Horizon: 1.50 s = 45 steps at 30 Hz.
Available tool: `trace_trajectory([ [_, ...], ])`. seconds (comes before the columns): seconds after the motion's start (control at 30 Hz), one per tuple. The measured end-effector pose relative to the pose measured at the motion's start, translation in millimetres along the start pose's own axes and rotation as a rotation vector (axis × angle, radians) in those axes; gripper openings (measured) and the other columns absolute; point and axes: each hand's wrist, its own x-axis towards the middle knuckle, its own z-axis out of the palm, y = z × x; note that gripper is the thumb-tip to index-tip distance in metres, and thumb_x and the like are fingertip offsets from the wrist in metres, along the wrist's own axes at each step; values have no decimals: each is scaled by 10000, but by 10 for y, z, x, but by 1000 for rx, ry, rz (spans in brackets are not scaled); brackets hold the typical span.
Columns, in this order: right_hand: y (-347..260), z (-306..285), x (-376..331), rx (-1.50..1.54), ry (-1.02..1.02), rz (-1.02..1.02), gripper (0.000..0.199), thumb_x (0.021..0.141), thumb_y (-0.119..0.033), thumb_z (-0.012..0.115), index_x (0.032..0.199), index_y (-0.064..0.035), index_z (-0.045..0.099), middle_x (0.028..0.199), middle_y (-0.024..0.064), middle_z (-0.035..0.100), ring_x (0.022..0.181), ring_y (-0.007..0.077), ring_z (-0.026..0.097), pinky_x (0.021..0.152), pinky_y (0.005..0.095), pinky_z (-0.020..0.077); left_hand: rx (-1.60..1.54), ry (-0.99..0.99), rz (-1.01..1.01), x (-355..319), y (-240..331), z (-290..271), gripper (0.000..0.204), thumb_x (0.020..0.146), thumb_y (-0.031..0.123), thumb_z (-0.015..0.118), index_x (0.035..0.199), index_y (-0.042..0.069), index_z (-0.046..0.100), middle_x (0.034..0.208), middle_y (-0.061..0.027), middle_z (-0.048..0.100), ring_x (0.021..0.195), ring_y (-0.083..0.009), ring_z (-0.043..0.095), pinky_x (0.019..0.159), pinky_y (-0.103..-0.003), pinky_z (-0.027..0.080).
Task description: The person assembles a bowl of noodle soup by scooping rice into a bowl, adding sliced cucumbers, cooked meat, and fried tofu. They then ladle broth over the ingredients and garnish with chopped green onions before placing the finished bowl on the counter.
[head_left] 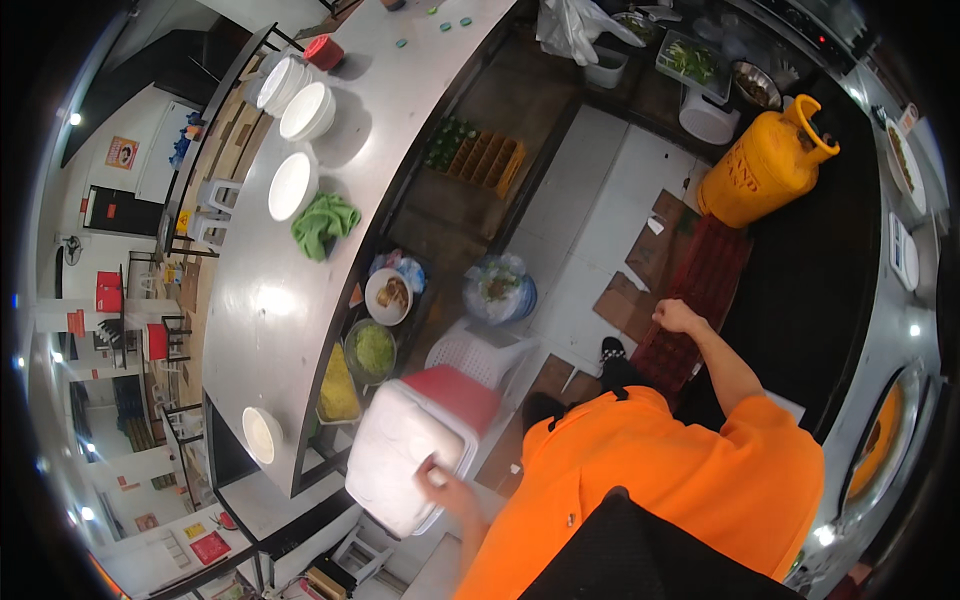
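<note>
At lower centre, the left hand [448, 490], fingers half open, seemingly empty, was over the white lid [390, 450], probably needing gentle touch; the right hand [679, 317] curled loosely, contents unclear.

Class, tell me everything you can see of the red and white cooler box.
The cooler box looks like hard plastic, with a broad white lid, rounded corners and a pale rim. The lid appears closed. A red side shows. Slanted in this view, it appears beside the metal counter and partly covers a pale stool. The left hand is over the lid; contact is unclear. Its base is hidden.
</note>
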Motion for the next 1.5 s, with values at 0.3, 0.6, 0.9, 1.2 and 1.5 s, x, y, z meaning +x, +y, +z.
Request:
trace_trajectory([
  [0.3, 425, -678, 1998, 847, 416, 210, 292, 999, -212, 629, 1149, 31, 693, 869, 97, 737, 771, 159, 698, 725, 332, 563, -171, -711, 187, 1234, 2161, 3697, 341, 990, 213, 699, 1260, 10, 659, 1061, -93, 727, 980, -161, 672, 870, -306, 532],
  [0.6, 261, -646, 2894, 1411, 686, 448, 286, 1073, -206, 581, 1219, 27, 662, 1041, 86, 707, 924, 153, 679, 799, 304, 557, 462, -773, -29, 3605, 2531, 8332, 554, 964, 368, 713, 1371, 17, 578, 1346, -205, 641, 1265, -360, 609, 1057, -464, 489],
  [0.9, 2022, 610, 3509, 1249, 530, 816, 204, 1035, -203, 644, 1121, -18, 650, 882, -2, 628, 770, 87, 592, 624, 246, 475, 774, -556, 601, 5905, 2840, 10659, 595, 977, 311, 710, 1443, 6, 501, 1425, -241, 554, 1318, -383, 546, 1084, -501, 477],
  [1.2, 2351, -287, 5294, 1623, 647, 625, 349, 1021, -242, 681, 1286, -32, 596, 1054, 51, 679, 906, 151, 664, 765, 281, 538, 677, -391, 277, 5762, 2875, 10521, 251, 960, 193, 735, 1140, 26, 684, 1201, -159, 690, 1046, -316, 674, 870, -448, 584],
  [1.5, 373, -3518, 4784, 1210, 170, 37, 406, 1058, -275, 622, 1365, -13, 575, 1202, 86, 657, 1063, 160, 634, 941, 328, 534, 47, -86, 307, 3645, 4095, 8274, 319, 800, 202, 838, 1054, 56, 715, 964, -114, 670, 841, -256, 643, 761, -383, 521],
])
